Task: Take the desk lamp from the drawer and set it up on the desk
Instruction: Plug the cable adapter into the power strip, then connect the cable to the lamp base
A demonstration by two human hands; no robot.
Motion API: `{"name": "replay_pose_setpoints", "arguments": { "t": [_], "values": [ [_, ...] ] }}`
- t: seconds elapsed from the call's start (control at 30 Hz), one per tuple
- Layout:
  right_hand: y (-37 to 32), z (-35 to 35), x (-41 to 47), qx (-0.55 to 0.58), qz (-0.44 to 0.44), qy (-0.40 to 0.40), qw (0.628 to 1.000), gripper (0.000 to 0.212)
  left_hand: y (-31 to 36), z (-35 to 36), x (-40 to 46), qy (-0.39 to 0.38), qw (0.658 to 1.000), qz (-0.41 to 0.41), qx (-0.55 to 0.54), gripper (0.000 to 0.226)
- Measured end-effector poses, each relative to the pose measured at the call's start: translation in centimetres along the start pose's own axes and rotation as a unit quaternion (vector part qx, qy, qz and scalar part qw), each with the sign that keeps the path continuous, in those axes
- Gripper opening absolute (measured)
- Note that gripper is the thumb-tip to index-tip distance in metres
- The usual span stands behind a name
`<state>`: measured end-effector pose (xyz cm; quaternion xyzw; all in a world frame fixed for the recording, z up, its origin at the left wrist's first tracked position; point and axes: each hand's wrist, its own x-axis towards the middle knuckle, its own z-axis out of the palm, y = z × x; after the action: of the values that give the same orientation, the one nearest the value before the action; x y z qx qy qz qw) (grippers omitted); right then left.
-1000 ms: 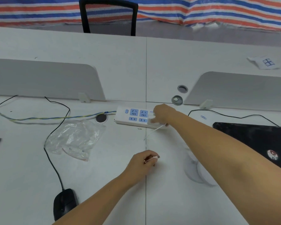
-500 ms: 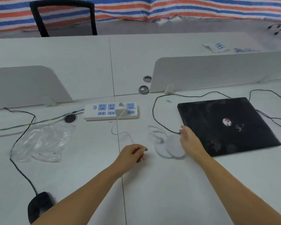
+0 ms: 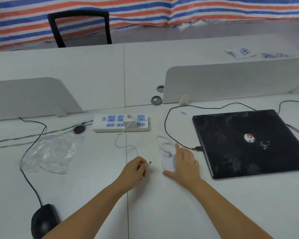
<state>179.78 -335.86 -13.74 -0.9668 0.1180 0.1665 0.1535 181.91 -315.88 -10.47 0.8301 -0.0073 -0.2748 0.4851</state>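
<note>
The small white desk lamp [image 3: 167,163] lies flat on the white desk [image 3: 162,204], its round base under my right hand [image 3: 184,163] and its looped ring head [image 3: 163,144] stretching away from me. My right hand rests spread over the base with fingers apart. A thin white cable [image 3: 123,140] runs from a white adapter [image 3: 129,121] plugged into the power strip [image 3: 121,123] down to my left hand [image 3: 136,168]. That hand pinches the cable's plug end, whose tip pokes out toward the lamp.
A closed black laptop [image 3: 248,142] lies to the right with black cords around it. A crumpled clear plastic bag [image 3: 52,152] and a black mouse [image 3: 43,219] sit on the left. Grey dividers stand behind the desk, with a black chair beyond.
My right hand left the power strip, where the adapter now sits plugged in, and came down onto the lamp base. My left hand kept its pinch on the cable end.
</note>
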Motion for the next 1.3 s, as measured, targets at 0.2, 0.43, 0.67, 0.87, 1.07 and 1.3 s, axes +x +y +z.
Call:
{"name": "replay_pose_setpoints", "arguments": {
  "t": [0.2, 0.43, 0.67, 0.87, 1.07, 1.3],
  "values": [
    [-0.2, -1.5, 0.4, 0.06, -0.037, -0.012, 0.997, 0.116, 1.3, -1.5, -0.2, 0.016, 1.0, -0.012, 0.009, 0.021],
    [-1.5, -8.9, -3.9, 0.267, -0.182, 0.0, 0.946, 0.113, 7.4, -5.5, -1.8, -0.009, 0.995, 0.043, -0.087, 0.028],
    [-2.7, -12.9, -7.0, 0.266, -0.243, 0.049, 0.931, 0.114, 12.3, -8.3, -4.9, -0.131, 0.98, 0.127, -0.083, 0.038],
    [-3.1, -13.7, -8.4, 0.211, -0.287, 0.073, 0.931, 0.114, 13.8, -9.2, -6.1, -0.123, 0.982, 0.143, -0.006, 0.043],
    [-3.2, -14.4, -9.4, 0.155, -0.304, 0.065, 0.938, 0.106, 14.2, -9.5, -6.6, -0.118, 0.98, 0.141, 0.073, 0.042],
    [-2.8, -15.2, -9.2, 0.084, -0.328, 0.093, 0.936, 0.114, 14.6, -9.5, -6.9, -0.116, 0.979, 0.123, 0.112, 0.04]
  ]
}}
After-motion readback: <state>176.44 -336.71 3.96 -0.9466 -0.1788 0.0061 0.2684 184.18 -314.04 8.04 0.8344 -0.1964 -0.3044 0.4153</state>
